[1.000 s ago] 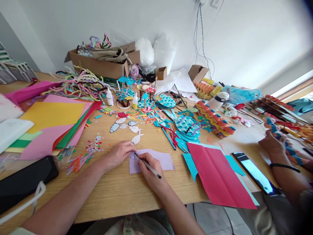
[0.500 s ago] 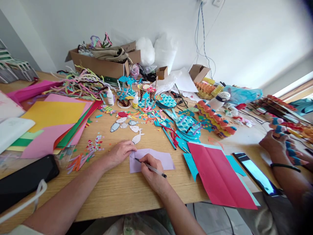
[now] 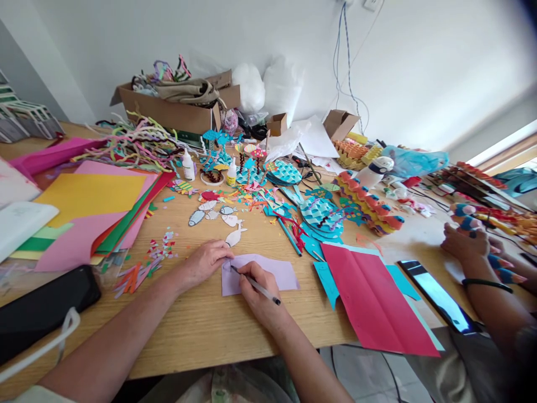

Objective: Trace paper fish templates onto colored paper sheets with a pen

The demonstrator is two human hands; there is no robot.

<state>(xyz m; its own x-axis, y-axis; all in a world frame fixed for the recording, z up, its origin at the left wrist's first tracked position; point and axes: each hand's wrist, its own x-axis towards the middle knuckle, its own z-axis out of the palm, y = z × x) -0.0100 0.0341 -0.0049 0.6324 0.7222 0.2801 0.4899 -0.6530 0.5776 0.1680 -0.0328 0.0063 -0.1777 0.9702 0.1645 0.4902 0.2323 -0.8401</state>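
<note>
Pale wall [image 3: 251, 33] behind, with thin cords [image 3: 346, 61] hanging down it, and below it a wooden table [image 3: 180, 324] crowded with craft stuff. At the back I can see an open box [image 3: 168, 109] stuffed full, and a tangle of pipe cleaners [image 3: 138, 140] just in front of it.

Near the front edge, the purple paper [image 3: 285, 274] lies on the wood. The right hand [image 3: 264, 310] has its fingers closed around a pen [image 3: 267, 293], tilted, its tip down at the paper's left part, where a faint drawn line shows. The left hand [image 3: 205, 262] has its fingers bent and close together, the tips at the paper's upper left corner; whether they pinch it or only press, I can't tell from here.

Just beyond the fingertips there's a white fish [image 3: 234, 237], with smaller fish [image 3: 196, 218] farther back, and past those two glue bottles [image 3: 188, 167] [image 3: 231, 173] standing upright. Paper scraps [image 3: 157, 257] are strewn left of the fish, near a stack topped by a yellow sheet [image 3: 88, 198]. A black phone [image 3: 46, 313] lies at the left.

Over to the right are a red sheet [image 3: 377, 296] and a lit phone [image 3: 438, 296], and beyond it another person's hand [image 3: 465, 246], at a blue and orange strip [image 3: 465, 221].
</note>
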